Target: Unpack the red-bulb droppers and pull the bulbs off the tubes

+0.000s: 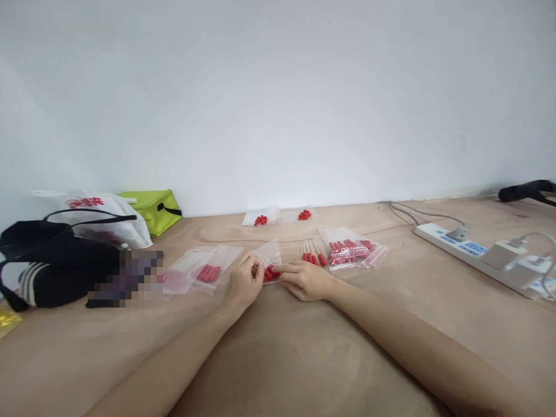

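Observation:
A small clear zip bag (270, 255) with several red-tipped pieces inside lies on the wooden table (278, 347) between my hands. My left hand (245, 281) pinches its left edge with curled fingers. My right hand (304, 279) presses on its right side, index finger stretched onto the bag. Loose red-tipped sticks (311, 255) lie just right of the bag. A stack of filled bags (351, 248) sits beyond them. To the left lie more filled bags (207, 267).
Two small bags with red pieces (280, 216) rest by the white wall. A white power strip (482, 255) with plugs and cables lies at the right. A black bag (52, 263), a white plastic bag (104, 223) and a green pouch (154, 209) sit at the left.

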### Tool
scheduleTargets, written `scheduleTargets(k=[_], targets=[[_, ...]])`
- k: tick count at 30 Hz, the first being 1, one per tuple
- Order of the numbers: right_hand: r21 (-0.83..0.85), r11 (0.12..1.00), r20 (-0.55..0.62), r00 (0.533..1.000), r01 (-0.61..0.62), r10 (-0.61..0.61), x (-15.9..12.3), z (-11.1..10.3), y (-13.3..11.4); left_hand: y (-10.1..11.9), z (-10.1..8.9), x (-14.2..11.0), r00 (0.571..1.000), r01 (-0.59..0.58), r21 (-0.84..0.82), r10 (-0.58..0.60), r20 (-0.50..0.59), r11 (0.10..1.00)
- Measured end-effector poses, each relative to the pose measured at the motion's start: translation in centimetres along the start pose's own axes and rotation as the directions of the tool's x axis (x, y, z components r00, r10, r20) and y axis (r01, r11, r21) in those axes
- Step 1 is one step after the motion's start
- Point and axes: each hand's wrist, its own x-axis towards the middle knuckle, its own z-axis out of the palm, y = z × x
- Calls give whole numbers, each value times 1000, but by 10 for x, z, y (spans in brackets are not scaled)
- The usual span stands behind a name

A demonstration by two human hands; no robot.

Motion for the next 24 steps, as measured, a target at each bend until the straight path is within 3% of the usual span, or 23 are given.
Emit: scheduleTargets(k=[3, 6, 11, 14, 18, 24], targets=[[100, 990, -76, 992, -98, 106, -3, 3, -2, 6, -6, -6, 996, -54, -90, 60, 65, 994], [165, 958, -142, 956, -233, 257, -4, 10, -2, 4, -16, -7, 964, -161, -186, 195, 180, 969], [-9, 878, -148, 869, -478, 472, 0, 9, 0, -22, -30, 5, 875, -261, -130, 292, 387, 956], [-11, 874, -94, 871, -486, 483, 4, 3, -4, -30, -31, 7, 829, -256, -136, 290, 479, 957], [77, 902, -29, 904, -424, 427, 7, 1, -8, -26, -27, 4, 865, -237, -113, 262, 427, 965], [219, 885, 106, 911, -412, 398, 11, -3, -1, -25, -27, -3, 914, -169, -63, 180, 364, 984]])
